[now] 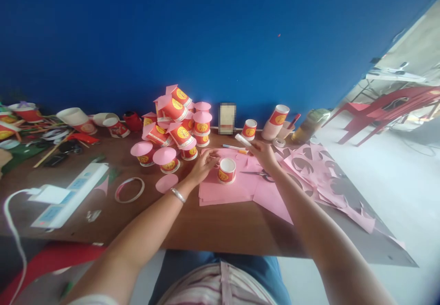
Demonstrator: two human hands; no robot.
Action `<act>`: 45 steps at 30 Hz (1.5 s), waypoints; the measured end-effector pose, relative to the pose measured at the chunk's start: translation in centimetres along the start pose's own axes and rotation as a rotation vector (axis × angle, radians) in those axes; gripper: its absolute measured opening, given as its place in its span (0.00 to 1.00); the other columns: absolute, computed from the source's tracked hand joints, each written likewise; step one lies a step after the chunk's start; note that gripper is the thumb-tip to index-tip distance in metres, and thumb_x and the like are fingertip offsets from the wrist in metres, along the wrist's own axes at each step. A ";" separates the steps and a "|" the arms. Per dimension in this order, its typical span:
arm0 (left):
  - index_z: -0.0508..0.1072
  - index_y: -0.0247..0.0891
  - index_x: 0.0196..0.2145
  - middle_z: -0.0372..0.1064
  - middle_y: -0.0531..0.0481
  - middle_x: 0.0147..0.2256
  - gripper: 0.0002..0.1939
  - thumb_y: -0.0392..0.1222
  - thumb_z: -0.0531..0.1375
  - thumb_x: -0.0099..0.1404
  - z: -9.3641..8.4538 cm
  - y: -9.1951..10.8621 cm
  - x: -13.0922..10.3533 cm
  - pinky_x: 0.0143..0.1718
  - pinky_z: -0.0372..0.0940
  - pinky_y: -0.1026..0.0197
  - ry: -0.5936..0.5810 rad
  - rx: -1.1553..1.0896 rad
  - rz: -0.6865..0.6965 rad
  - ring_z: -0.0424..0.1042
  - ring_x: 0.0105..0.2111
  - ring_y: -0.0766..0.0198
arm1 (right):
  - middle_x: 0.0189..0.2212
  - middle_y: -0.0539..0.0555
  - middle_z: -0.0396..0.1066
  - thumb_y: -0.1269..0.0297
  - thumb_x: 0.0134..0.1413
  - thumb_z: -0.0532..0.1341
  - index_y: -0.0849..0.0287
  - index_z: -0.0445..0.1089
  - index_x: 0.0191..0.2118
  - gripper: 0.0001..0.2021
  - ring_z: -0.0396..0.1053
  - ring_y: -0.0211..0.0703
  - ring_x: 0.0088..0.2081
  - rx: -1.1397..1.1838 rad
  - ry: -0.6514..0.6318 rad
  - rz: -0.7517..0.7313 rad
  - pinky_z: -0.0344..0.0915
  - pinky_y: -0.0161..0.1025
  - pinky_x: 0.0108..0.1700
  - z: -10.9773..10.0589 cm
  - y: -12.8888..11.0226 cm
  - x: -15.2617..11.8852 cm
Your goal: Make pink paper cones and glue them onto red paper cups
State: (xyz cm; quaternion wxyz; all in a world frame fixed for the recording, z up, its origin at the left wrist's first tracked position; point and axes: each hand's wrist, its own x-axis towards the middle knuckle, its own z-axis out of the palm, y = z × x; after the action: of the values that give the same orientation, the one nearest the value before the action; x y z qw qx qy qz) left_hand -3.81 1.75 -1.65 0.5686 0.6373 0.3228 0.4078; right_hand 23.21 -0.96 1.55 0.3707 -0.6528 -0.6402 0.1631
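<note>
A red and white paper cup (pixel 227 172) with a yellow emblem stands upright on a stack of pink paper (pixel 223 195). My left hand (pixel 206 163) is just left of the cup, its fingers slightly bent and apart; whether a fingertip touches the rim is unclear. To the cup's upper right, my right hand (pixel 263 152) is closed around a white tube (pixel 242 140), which points up and left. Scissors (pixel 264 175) lie on the paper beneath my right wrist. Behind the cup lies a pen (pixel 233 147).
Several cups with pink cone tops (pixel 172 130) are piled left of centre. A pink disc (pixel 167 183), a tape roll (pixel 129 190) and a power strip (pixel 74 195) lie at left. Cut pink scraps (pixel 316 172) cover the right side. A jar (pixel 311 125) stands by the blue wall.
</note>
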 end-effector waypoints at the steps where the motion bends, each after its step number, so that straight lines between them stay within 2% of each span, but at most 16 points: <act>1: 0.67 0.36 0.55 0.72 0.41 0.46 0.30 0.58 0.66 0.64 0.1 0.1 -0.1 0.43 0.73 0.56 0.015 0.011 0.004 0.75 0.43 0.59 | 0.29 0.56 0.79 0.51 0.65 0.57 0.62 0.78 0.41 0.19 0.75 0.45 0.30 0.078 -0.044 -0.007 0.71 0.39 0.32 0.6 -0.3 -0.4; 4: 0.67 0.36 0.60 0.72 0.41 0.48 0.33 0.57 0.65 0.65 0.1 0.4 -0.1 0.44 0.73 0.57 0.022 0.073 0.015 0.76 0.43 0.60 | 0.25 0.55 0.77 0.46 0.60 0.60 0.62 0.79 0.38 0.22 0.72 0.41 0.25 0.265 -0.162 -0.024 0.70 0.36 0.27 2.4 -0.9 -1.0; 7: 0.68 0.37 0.61 0.72 0.40 0.51 0.33 0.58 0.65 0.65 -0.1 0.4 0.0 0.45 0.73 0.57 0.003 0.126 0.035 0.76 0.42 0.60 | 0.27 0.55 0.78 0.45 0.55 0.63 0.62 0.80 0.39 0.22 0.72 0.40 0.25 0.373 -0.233 -0.038 0.70 0.37 0.27 3.6 -1.4 -1.0; 10: 0.74 0.36 0.54 0.74 0.40 0.50 0.28 0.57 0.65 0.64 0.0 0.3 0.2 0.47 0.72 0.56 0.010 0.150 0.057 0.76 0.44 0.58 | 0.32 0.56 0.79 0.48 0.54 0.64 0.60 0.81 0.40 0.20 0.73 0.42 0.29 0.420 -0.273 -0.036 0.70 0.37 0.29 4.1 -1.8 -1.0; 13: 0.78 0.35 0.47 0.78 0.42 0.44 0.25 0.58 0.66 0.63 0.1 0.4 0.3 0.46 0.72 0.55 0.025 0.162 0.034 0.77 0.42 0.56 | 0.35 0.56 0.80 0.51 0.55 0.64 0.59 0.81 0.40 0.17 0.73 0.44 0.32 0.431 -0.284 -0.018 0.68 0.37 0.30 4.4 -2.0 -1.3; 16: 0.79 0.35 0.46 0.79 0.44 0.39 0.23 0.58 0.65 0.63 0.0 0.5 0.2 0.42 0.72 0.56 0.019 0.162 0.020 0.77 0.38 0.57 | 0.36 0.56 0.81 0.52 0.56 0.64 0.59 0.81 0.40 0.16 0.74 0.45 0.35 0.436 -0.267 -0.026 0.69 0.38 0.32 4.5 -1.8 -1.6; 19: 0.78 0.34 0.46 0.78 0.46 0.34 0.22 0.57 0.63 0.66 -0.4 0.2 0.2 0.36 0.71 0.58 0.045 0.175 -0.002 0.76 0.34 0.59 | 0.32 0.55 0.79 0.51 0.54 0.65 0.59 0.80 0.41 0.17 0.71 0.42 0.29 0.479 -0.207 0.010 0.68 0.38 0.30 4.2 -1.1 -1.7; 21: 0.78 0.34 0.47 0.77 0.46 0.34 0.21 0.55 0.63 0.67 -0.8 0.0 0.2 0.34 0.70 0.59 0.091 0.241 0.023 0.75 0.33 0.60 | 0.29 0.53 0.77 0.49 0.53 0.66 0.59 0.79 0.42 0.19 0.68 0.39 0.26 0.539 -0.155 0.041 0.68 0.38 0.28 3.8 -0.6 -1.7; 25: 0.79 0.38 0.44 0.74 0.45 0.42 0.12 0.47 0.63 0.67 -1.0 -0.5 0.5 0.42 0.70 0.57 0.138 0.574 0.171 0.72 0.39 0.60 | 0.26 0.51 0.74 0.48 0.51 0.68 0.60 0.77 0.43 0.21 0.67 0.38 0.25 0.615 -0.055 0.069 0.69 0.38 0.28 3.1 -0.4 -1.8; 28: 0.79 0.37 0.45 0.70 0.45 0.42 0.11 0.38 0.60 0.67 -0.9 -0.8 0.6 0.45 0.70 0.55 0.095 0.737 0.132 0.72 0.40 0.59 | 0.25 0.50 0.73 0.49 0.52 0.68 0.60 0.77 0.42 0.19 0.67 0.37 0.24 0.634 -0.030 0.078 0.69 0.37 0.28 2.9 -0.6 -1.9; 31: 0.77 0.36 0.49 0.68 0.45 0.43 0.15 0.34 0.60 0.65 -0.7 -0.9 0.5 0.47 0.70 0.52 0.067 0.802 0.086 0.71 0.40 0.58 | 0.27 0.51 0.74 0.48 0.55 0.66 0.60 0.76 0.45 0.21 0.68 0.38 0.26 0.657 -0.040 0.073 0.68 0.37 0.28 3.0 -0.8 -2.0; 34: 0.74 0.37 0.55 0.68 0.43 0.48 0.19 0.38 0.62 0.66 -0.6 -0.5 0.4 0.50 0.70 0.52 0.118 0.748 0.162 0.71 0.41 0.59 | 0.32 0.54 0.77 0.46 0.55 0.66 0.59 0.74 0.48 0.23 0.72 0.40 0.29 0.701 -0.059 0.075 0.71 0.40 0.31 3.2 -0.8 -2.0; 37: 0.73 0.38 0.54 0.70 0.44 0.45 0.19 0.45 0.64 0.67 -0.4 0.3 0.2 0.46 0.70 0.56 0.184 0.605 0.271 0.71 0.38 0.63 | 0.32 0.54 0.79 0.46 0.52 0.69 0.58 0.71 0.45 0.23 0.75 0.42 0.31 0.771 -0.040 0.066 0.74 0.43 0.36 3.4 -0.7 -1.9; 42: 0.74 0.38 0.52 0.73 0.46 0.41 0.20 0.52 0.64 0.67 0.1 1.6 -0.3 0.42 0.70 0.60 0.227 0.332 0.274 0.73 0.39 0.63 | 0.32 0.54 0.79 0.44 0.51 0.70 0.55 0.68 0.40 0.22 0.77 0.43 0.32 0.774 0.011 0.026 0.75 0.45 0.39 3.2 -1.1 -2.0; 45: 0.75 0.39 0.52 0.73 0.46 0.41 0.22 0.53 0.66 0.65 0.4 2.1 -0.6 0.38 0.70 0.62 0.230 0.297 0.304 0.72 0.37 0.65 | 0.32 0.53 0.80 0.44 0.51 0.70 0.55 0.69 0.40 0.21 0.78 0.45 0.32 0.786 0.039 0.007 0.75 0.46 0.40 2.8 -1.9 -2.4</act>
State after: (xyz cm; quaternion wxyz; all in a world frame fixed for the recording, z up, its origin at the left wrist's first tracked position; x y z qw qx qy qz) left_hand -3.81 0.74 0.35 0.3601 0.7045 0.3424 0.5067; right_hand 19.61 -2.64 0.42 0.6041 -0.4662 -0.5196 0.3844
